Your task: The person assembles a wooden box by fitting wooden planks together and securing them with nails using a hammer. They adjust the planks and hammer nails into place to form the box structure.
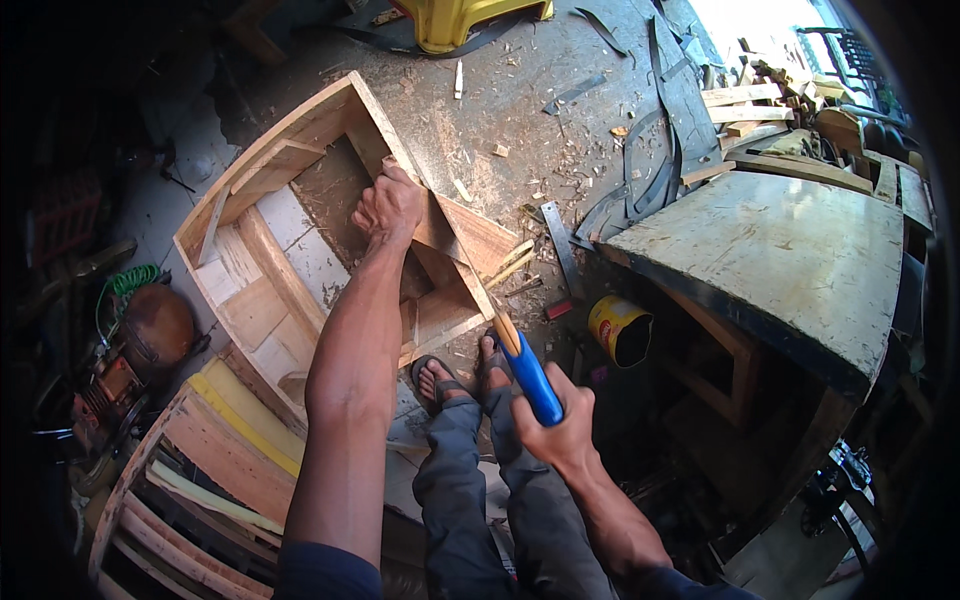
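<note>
A light-wood frame [277, 135], box-like with curved sides and inner slats, stands on the floor in front of me. My left hand [388, 205] is closed, gripping the frame near its right-hand edge. My right hand [560, 420] is wrapped around the blue handle of what looks like a handsaw [535, 380]. Its thin blade appears edge-on and runs along the frame's right side, where I cannot make out exactly how it meets the wood. A pale board [480, 235] juts out beyond that side.
A worn, pale-topped table [765, 265] stands at the right, with a yellow can [618, 330] beside it. A metal ruler [563, 248], dark strips [640, 180] and shavings lie on the floor. A slatted wooden piece [225, 445] is at lower left; a yellow stool [450, 25] is ahead.
</note>
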`<action>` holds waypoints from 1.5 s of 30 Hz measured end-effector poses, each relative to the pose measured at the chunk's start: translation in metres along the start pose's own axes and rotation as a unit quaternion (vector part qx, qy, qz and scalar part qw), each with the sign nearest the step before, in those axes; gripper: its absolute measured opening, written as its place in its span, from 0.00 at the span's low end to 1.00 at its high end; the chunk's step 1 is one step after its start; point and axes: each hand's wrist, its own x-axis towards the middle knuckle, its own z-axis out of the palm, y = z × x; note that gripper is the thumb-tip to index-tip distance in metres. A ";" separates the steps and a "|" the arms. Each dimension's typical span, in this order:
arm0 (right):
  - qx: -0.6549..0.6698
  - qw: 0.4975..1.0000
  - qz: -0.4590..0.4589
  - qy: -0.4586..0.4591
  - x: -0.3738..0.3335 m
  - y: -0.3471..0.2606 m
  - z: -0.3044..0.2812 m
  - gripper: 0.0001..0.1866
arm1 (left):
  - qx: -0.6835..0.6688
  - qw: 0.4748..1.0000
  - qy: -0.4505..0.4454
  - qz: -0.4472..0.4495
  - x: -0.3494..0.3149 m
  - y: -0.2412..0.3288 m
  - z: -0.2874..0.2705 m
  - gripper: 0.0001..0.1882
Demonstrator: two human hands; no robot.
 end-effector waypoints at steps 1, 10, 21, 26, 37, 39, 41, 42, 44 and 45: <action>-0.039 0.999 -0.004 -0.006 -0.048 0.010 -0.024 0.13 | -0.004 1.000 0.001 0.004 -0.001 0.003 0.000 0.36; -0.016 0.998 -0.031 0.051 0.064 0.007 0.048 0.07 | -0.016 1.000 0.004 0.003 -0.001 0.007 0.004 0.37; -0.022 0.997 -0.052 0.057 0.058 0.022 0.042 0.08 | -0.019 1.000 0.007 0.008 -0.005 0.006 0.008 0.36; -0.032 0.999 -0.019 -0.010 -0.050 0.022 -0.023 0.07 | -0.025 1.000 0.018 0.001 -0.003 -0.002 0.005 0.36; 0.016 1.000 0.008 0.015 0.022 0.004 0.024 0.07 | -0.021 0.999 0.018 0.022 -0.009 -0.010 0.013 0.34; -0.058 0.997 -0.056 0.012 -0.067 0.033 -0.024 0.04 | -0.040 0.999 0.033 0.015 0.000 -0.009 0.005 0.33; -0.092 0.995 -0.035 0.025 -0.116 0.033 -0.055 0.05 | -0.042 0.999 -0.031 -0.002 -0.003 -0.007 -0.011 0.34; -0.067 0.996 -0.048 0.030 -0.104 0.030 -0.045 0.04 | -0.038 0.999 -0.036 0.002 -0.006 0.000 -0.011 0.34; -0.057 0.996 -0.066 0.012 -0.030 0.033 -0.007 0.05 | -0.013 1.000 0.024 0.015 -0.006 -0.003 0.001 0.33; -0.022 1.000 -0.011 0.019 0.021 0.030 0.025 0.07 | -0.019 0.999 0.030 0.016 -0.002 0.002 0.001 0.34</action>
